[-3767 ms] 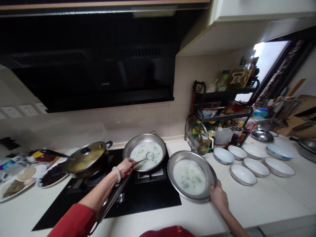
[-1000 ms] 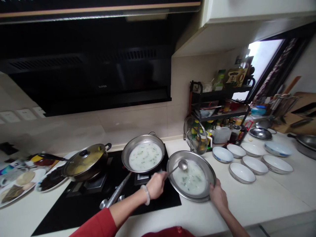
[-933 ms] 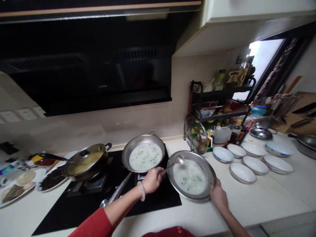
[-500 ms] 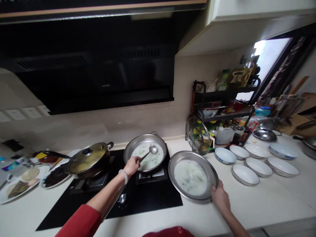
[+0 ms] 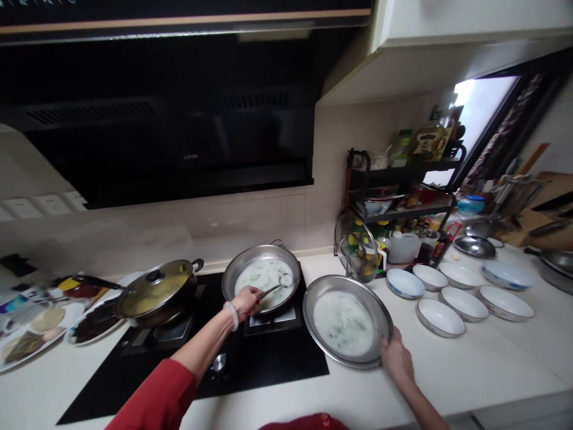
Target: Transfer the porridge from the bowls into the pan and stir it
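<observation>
My left hand [image 5: 249,298] is closed round the handle of a metal ladle [image 5: 283,280], whose bowl dips into white soup in a steel pan [image 5: 262,260] on the right burner of the black hob [image 5: 286,352]. My right hand [image 5: 396,356] grips the near right rim of a wide steel basin [image 5: 313,292] that sits on the counter beside the hob and holds more of the white soup with green bits. A red sleeve covers my left forearm.
A lidded pot [image 5: 154,291] stands on the left burner, with plates of food [image 5: 31,325] further left. Several white bowls [image 5: 441,316] line the counter at the right. A spice rack [image 5: 398,203] and a glass lid [image 5: 358,248] stand behind the basin.
The ladle left the basin a second ago, swung left over the pan and now sits lower in the pan's soup. My right hand has stayed on the basin's rim.
</observation>
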Demonstrator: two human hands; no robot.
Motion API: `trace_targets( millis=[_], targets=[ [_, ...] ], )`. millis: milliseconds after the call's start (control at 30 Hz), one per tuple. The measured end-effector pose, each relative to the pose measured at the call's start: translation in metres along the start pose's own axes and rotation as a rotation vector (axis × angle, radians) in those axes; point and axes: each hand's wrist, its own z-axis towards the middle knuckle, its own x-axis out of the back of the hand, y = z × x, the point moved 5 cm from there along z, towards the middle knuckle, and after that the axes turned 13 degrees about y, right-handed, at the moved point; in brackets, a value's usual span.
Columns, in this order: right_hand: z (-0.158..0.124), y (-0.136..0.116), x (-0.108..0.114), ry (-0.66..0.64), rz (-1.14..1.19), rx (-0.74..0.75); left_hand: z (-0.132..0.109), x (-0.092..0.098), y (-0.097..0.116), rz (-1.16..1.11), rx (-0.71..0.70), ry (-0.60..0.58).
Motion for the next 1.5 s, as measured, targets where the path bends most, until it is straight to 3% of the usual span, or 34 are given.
trace_targets(
  millis=[133,667,1133,1500],
  targets=[
    [-0.001,-0.001,0.001,-0.006,-0.008,0.001,0.000,0.009,0.003,-0.125,0.095,-0.075],
    [-0.001,0.000,0.000,-0.018,0.002,0.011,-0.007,0.033,0.008,-0.174,0.112,-0.066],
    [0.002,0.004,-0.006,-0.019,0.011,0.002,0.000,0.037,-0.012,0.041,0.043,0.101],
    [0.001,0.003,-0.004,-0.024,0.015,-0.002,0.004,0.045,-0.013,0.082,0.021,0.130]
  ],
)
